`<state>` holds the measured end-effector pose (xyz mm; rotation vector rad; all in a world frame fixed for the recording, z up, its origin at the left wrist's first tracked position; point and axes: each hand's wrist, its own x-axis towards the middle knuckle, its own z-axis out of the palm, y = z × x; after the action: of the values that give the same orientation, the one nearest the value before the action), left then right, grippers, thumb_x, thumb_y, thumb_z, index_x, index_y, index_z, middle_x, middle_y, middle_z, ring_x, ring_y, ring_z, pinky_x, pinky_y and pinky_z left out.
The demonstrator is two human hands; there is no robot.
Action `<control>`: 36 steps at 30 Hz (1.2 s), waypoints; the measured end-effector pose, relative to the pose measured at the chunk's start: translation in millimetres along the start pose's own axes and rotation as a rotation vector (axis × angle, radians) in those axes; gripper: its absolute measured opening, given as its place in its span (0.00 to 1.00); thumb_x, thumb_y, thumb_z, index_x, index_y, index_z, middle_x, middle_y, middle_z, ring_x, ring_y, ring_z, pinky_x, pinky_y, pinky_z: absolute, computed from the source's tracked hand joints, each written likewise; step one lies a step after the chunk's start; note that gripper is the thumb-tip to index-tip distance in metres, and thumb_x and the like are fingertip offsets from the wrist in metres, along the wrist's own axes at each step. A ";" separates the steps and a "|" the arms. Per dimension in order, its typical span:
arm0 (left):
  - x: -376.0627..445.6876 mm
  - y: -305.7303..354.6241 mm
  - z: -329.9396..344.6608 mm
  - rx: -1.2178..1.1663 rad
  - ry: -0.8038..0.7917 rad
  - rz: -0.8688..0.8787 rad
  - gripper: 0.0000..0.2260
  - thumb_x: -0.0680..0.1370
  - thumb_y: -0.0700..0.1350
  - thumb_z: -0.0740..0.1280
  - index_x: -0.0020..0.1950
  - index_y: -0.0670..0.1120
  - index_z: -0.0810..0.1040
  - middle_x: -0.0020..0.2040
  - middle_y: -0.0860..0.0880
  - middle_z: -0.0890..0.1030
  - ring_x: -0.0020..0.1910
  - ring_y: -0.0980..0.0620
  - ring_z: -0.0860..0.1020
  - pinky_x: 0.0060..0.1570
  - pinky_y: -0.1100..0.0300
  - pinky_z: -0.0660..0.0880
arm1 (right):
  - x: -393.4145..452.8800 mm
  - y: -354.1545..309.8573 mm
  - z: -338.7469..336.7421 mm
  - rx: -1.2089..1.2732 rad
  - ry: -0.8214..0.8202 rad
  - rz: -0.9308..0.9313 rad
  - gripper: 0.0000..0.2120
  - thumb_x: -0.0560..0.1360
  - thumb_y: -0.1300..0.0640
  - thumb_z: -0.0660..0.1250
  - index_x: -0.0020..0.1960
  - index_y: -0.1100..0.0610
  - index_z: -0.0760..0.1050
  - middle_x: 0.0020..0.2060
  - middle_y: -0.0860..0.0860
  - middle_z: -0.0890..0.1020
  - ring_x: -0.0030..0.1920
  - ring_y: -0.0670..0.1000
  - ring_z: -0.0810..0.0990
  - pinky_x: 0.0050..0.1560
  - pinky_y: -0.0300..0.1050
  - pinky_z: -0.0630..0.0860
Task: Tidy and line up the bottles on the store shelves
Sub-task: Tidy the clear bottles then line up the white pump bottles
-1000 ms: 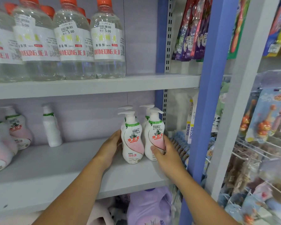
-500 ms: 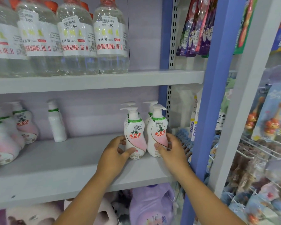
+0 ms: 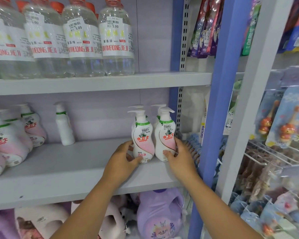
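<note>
head view: left hand (image 3: 123, 160) grips the left pump bottle (image 3: 142, 140), labelled "seaways", priced 10.00. right hand (image 3: 179, 156) grips the right pump bottle (image 3: 165, 138) touching it. above the hands, clear bottles (image 3: 116, 40) marked 5.00.

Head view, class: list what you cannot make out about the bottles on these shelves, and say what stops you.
- Rear pump bottles: bodies hidden behind the front pair.
- Lone white bottle: its label does not show.
- Clear bottles: tops cut off by the upper edge.
- Left pump bottles: blurred, cut by the left edge.
- Front right bottle: base covered by the right hand.
</note>
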<state>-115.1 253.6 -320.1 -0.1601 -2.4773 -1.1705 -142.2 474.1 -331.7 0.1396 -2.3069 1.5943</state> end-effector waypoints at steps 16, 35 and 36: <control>-1.5 1.7 -1.8 -0.133 -0.012 -0.100 0.21 0.72 0.53 0.78 0.64 0.57 0.78 0.54 0.60 0.82 0.44 0.60 0.82 0.49 0.61 0.79 | -1.8 -2.0 -5.5 -0.021 -0.052 0.043 0.33 0.75 0.50 0.69 0.77 0.43 0.63 0.68 0.43 0.77 0.65 0.46 0.78 0.68 0.52 0.76; -83.8 -139.7 -274.4 -0.068 0.839 -0.344 0.19 0.75 0.51 0.75 0.63 0.50 0.75 0.58 0.52 0.80 0.56 0.51 0.80 0.54 0.56 0.76 | -46.1 -142.4 217.1 0.135 -0.331 -0.016 0.24 0.79 0.53 0.70 0.73 0.52 0.70 0.68 0.48 0.75 0.60 0.48 0.77 0.47 0.41 0.75; -80.9 -149.5 -285.3 -0.065 0.836 -0.349 0.19 0.75 0.51 0.76 0.62 0.52 0.73 0.59 0.53 0.79 0.57 0.51 0.79 0.55 0.54 0.76 | -34.6 -151.2 240.3 0.114 -0.353 -0.006 0.26 0.79 0.52 0.70 0.75 0.53 0.68 0.71 0.49 0.73 0.64 0.50 0.76 0.52 0.40 0.73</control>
<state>5.0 -55.0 -296.1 0.6409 -1.7506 -1.1313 -121.0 192.8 -284.6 0.4907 -2.4619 1.8213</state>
